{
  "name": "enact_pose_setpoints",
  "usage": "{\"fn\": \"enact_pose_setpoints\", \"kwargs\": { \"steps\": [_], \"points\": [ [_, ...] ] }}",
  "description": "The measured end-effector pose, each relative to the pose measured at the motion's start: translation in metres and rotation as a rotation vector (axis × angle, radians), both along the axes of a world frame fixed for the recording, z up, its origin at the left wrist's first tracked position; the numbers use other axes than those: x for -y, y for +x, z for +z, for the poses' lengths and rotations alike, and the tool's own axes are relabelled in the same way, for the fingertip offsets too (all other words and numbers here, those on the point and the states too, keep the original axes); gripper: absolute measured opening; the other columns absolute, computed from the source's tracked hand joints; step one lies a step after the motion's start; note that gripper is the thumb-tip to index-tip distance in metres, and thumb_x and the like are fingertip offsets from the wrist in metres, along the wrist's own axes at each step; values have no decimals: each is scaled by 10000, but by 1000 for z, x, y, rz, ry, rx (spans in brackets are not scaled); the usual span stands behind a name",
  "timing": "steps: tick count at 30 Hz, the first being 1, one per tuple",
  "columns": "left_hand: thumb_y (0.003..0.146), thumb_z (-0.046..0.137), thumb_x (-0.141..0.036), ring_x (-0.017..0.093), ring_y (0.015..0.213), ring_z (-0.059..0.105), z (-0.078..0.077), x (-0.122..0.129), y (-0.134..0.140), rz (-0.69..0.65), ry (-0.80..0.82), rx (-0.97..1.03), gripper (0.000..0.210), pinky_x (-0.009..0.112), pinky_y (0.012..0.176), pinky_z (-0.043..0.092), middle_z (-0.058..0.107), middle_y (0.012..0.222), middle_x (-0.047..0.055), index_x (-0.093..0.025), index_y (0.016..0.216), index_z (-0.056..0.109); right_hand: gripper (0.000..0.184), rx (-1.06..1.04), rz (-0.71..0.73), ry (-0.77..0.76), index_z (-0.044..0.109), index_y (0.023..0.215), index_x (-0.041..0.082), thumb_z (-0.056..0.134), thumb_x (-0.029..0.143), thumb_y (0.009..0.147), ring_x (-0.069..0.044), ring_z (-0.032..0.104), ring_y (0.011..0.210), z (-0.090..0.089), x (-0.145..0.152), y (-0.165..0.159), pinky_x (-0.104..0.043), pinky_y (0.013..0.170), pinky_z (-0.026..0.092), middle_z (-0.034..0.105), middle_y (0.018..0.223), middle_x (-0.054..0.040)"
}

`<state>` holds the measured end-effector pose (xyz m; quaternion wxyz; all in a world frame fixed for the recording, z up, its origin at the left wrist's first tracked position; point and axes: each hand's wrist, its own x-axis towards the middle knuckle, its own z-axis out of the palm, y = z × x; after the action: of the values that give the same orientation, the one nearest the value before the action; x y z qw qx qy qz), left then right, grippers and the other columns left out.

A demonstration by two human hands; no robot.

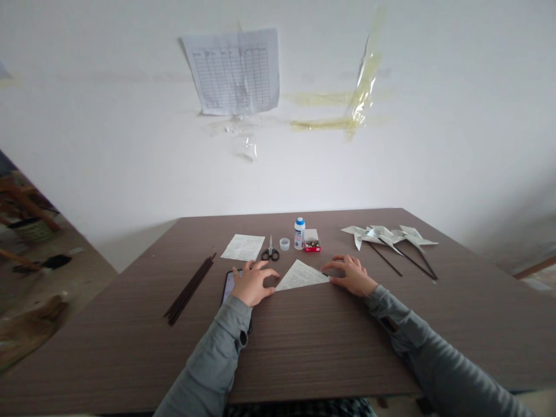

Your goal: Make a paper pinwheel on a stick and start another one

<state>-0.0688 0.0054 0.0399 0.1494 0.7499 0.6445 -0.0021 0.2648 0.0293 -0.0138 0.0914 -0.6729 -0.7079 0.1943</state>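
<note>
A sheet of printed paper folded into a triangle point(302, 276) lies on the table, its peak pointing toward the wall. My left hand point(253, 282) is at its left corner, thumb tip touching the corner and index finger arched above, with a visible gap between them. At the opposite corner is my right hand point(351, 274), thumb at the tip and index finger by the slanted edge, fingers apart. Under and beside my left hand is a phone point(228, 284), partly covered. Behind the triangle stand a white bottle with a blue cap point(299, 234) and a small red box of tiny pieces point(311, 247).
Scissors point(270, 252), a small clear cup point(284, 244) and a flat printed sheet point(243, 247) lie toward the back. Thin brown sticks point(191, 289) are at left. Paper pinwheels on sticks point(386, 236) lie at right. The table point(330, 359) meets a white wall.
</note>
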Motion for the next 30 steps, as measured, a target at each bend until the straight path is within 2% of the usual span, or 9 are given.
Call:
{"fn": "enact_pose_setpoints", "kwargs": {
  "steps": [4, 9, 13, 16, 20, 25, 30],
  "points": [
    [1108, 870, -210, 558, 1963, 416, -4, 1, 1, -10, 25, 43, 509, 1022, 1507, 302, 615, 2054, 43, -443, 1555, 947, 493, 11, 20, 27, 1009, 1492, 463, 767, 293, 1097, -513, 549, 1830, -5, 1, -5, -794, 1462, 518, 721, 1898, -89],
    [1061, 770, -103, 546, 1954, 440, -8, 4, 12, -58, 26, 44, 765, 1008, 1518, 290, 609, 2057, 63, -453, 1734, 870, 426, 8, 22, 126, 1019, 1398, 439, 786, 269, 1084, -496, 587, 1791, -18, 2, -18, -774, 1439, 534, 788, 1781, -95],
    [1142, 789, -270, 511, 1955, 456, -15, 5, 28, -51, 29, 6, 565, 966, 1542, 329, 646, 2023, 98, -421, 1673, 910, 280, 22, 21, 225, 981, 1339, 366, 872, 378, 1082, -469, 646, 1711, -25, 4, -33, -702, 1409, 562, 814, 1665, -117],
    [1179, 818, -385, 504, 1968, 430, -22, 7, 41, -6, 104, -8, 427, 923, 1546, 378, 581, 2065, 140, -345, 1589, 928, 256, 16, 0, 234, 941, 1304, 327, 916, 435, 1073, -465, 659, 1669, -27, 5, -43, -680, 1392, 557, 800, 1620, -129],
    [1187, 836, -448, 529, 1974, 411, -30, 9, 54, 14, 156, -10, 451, 925, 1563, 337, 542, 2075, 219, -251, 1590, 888, 273, 28, -41, 241, 891, 1262, 310, 956, 486, 1065, -458, 645, 1647, -31, 6, -54, -662, 1382, 530, 764, 1602, -131],
    [1200, 818, -503, 540, 1971, 419, -32, 10, 61, 46, 184, -24, 508, 911, 1576, 323, 536, 2074, 243, -242, 1634, 860, 335, 44, -88, 310, 849, 1233, 277, 1002, 514, 1052, -461, 637, 1645, -40, 8, -66, -667, 1408, 499, 754, 1602, -160],
    [1204, 814, -550, 524, 1964, 439, -33, 8, 64, 69, 180, -30, 554, 916, 1566, 336, 553, 2051, 280, -216, 1645, 844, 435, 65, -108, 276, 823, 1189, 289, 1040, 625, 1018, -449, 665, 1610, -36, 7, -70, -657, 1404, 514, 754, 1558, -145]
  ]
}}
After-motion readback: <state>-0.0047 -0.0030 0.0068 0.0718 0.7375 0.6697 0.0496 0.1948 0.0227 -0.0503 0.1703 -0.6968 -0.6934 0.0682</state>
